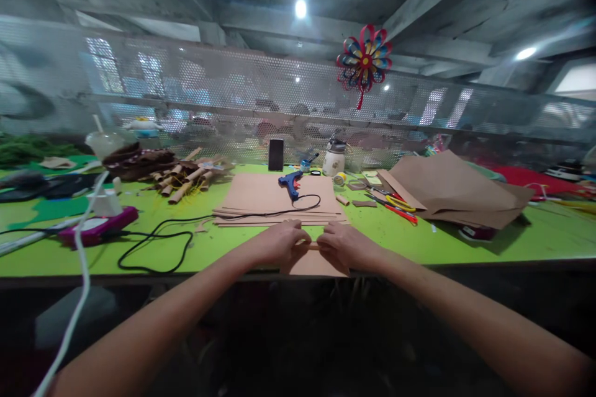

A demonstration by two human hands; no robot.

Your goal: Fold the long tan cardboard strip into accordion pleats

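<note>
Both my hands meet at the near edge of the green table [465,239]. My left hand [279,240] and my right hand [347,245] are closed, fingers curled over the far end of a small brown paper piece [313,262] that lies between them and reaches the table edge. The paper's far end looks rolled under my fingertips. Just beyond my hands lies a stack of brown sheets [274,198] with a blue glue gun [289,183] resting on top, its black cable [158,242] looping left across the table.
Rolled paper tubes [186,180] lie at the back left near a pink device [97,226] and a white cable [79,298]. Loose brown sheets [460,189], scissors [398,206], a jar [334,161] and a black box [275,154] stand behind. A mesh screen carries a paper flower [364,62].
</note>
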